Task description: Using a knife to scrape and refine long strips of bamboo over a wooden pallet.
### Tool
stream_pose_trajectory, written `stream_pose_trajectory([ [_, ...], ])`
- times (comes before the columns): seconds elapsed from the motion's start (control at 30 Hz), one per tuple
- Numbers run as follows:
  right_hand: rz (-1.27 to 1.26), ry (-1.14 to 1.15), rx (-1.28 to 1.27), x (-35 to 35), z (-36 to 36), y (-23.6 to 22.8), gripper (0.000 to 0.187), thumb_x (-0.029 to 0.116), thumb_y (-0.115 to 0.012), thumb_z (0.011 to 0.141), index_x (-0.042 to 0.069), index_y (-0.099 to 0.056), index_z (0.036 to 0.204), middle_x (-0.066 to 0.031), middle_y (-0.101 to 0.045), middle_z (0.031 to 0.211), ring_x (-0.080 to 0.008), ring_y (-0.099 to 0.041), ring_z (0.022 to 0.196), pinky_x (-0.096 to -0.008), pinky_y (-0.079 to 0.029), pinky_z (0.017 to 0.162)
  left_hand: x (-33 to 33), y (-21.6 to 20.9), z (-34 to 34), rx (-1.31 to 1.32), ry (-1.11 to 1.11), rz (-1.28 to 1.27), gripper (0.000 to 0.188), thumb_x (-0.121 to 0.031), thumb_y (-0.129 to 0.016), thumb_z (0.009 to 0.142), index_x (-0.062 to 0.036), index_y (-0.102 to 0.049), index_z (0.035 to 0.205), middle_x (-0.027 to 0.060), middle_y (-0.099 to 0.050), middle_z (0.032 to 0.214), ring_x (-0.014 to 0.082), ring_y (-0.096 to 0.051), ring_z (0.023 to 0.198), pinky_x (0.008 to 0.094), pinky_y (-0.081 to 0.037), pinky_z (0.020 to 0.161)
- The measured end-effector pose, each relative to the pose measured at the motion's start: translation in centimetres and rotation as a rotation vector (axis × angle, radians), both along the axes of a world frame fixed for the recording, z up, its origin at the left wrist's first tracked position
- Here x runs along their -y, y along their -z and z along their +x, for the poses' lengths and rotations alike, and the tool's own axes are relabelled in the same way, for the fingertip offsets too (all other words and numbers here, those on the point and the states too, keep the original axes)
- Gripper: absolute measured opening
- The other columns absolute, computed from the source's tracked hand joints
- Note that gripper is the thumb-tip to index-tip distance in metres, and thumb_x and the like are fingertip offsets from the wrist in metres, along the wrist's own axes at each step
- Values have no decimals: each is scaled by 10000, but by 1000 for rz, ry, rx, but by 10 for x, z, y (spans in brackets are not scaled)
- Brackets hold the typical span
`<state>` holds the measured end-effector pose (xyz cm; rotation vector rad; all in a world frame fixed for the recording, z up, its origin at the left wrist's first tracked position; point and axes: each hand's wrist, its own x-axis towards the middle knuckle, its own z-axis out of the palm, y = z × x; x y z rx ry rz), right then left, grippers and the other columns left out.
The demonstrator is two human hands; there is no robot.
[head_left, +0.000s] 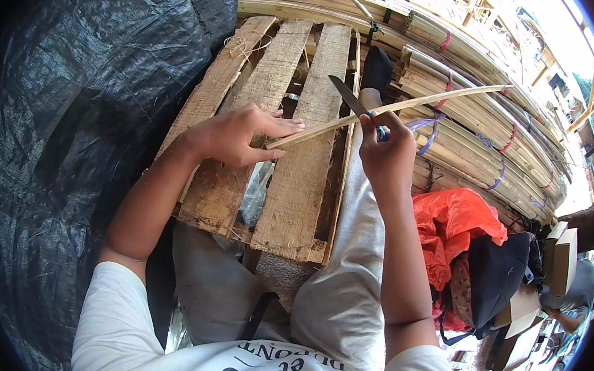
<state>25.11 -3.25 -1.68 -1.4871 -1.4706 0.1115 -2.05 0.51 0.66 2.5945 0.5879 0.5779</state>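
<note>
In the head view, the wooden strip (450, 97) was held slantwise above the slatted crate (319, 82), its end between the spread thumb and fingers of the left hand (239, 136). The knife (346, 94) was gripped by the right hand (389, 151), fingers curled; cutting seemed unfinished.

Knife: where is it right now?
In the head view, above and right of centre, the knife is in the right hand, its blade angling up-left beside the thin wooden strip.
</note>
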Motion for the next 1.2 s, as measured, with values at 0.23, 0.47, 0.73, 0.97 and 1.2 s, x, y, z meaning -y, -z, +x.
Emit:
stream_pose_trajectory([
  [0.23, 108, 157, -16, -39, 53, 10, 134, 152, -718, 943, 27, -711, 893, -244, -678, 741, -432, -662, 665, -449, -484, 608, -17, 15, 3, 5, -59, 132, 318, -177, -636, 988, 40, -707, 1209, 217, -640, 1366, 310, -587, 1334, 440, -392, 1199],
  [0.47, -9, -42, 20, -36, 42, 16, 156, 167, -741, 926, 12, -728, 925, -255, -681, 777, -431, -684, 723, -427, -517, 668, -8, 15, 4, 63, -85, -26, 311, -185, -661, 966, 51, -725, 1157, 222, -652, 1352, 322, -523, 1401, 498, -338, 1215],
  [0.73, -88, 152, 67, -33, 59, -4, 79, 95, -684, 895, 25, -710, 922, -280, -698, 832, -449, -707, 819, -487, -533, 767, -1, 10, 13, 67, -129, -113, 451, -233, -841, 811, 17, -741, 1173, 208, -658, 1358, 330, -525, 1402, 506, -302, 1237],
  [0.97, -45, 132, 13, -41, 79, -1, 94, 120, -699, 903, 30, -725, 906, -284, -698, 831, -437, -715, 813, -479, -532, 739, 7, 4, 23, 169, -178, -238, 319, -150, -824, 826, 4, -775, 1101, 214, -705, 1275, 294, -585, 1346, 422, -393, 1191],
  [1.2, -2, 164, -66, -37, 58, -6, 78, 52, -665, 900, -4, -717, 917, -272, -724, 877, -416, -723, 803, -445, -536, 715, 3, 13, 26, 299, -248, -108, 167, -51, -731, 915, 25, -774, 1056, 213, -759, 1113, 274, -698, 1185, 377, -513, 1087],
])
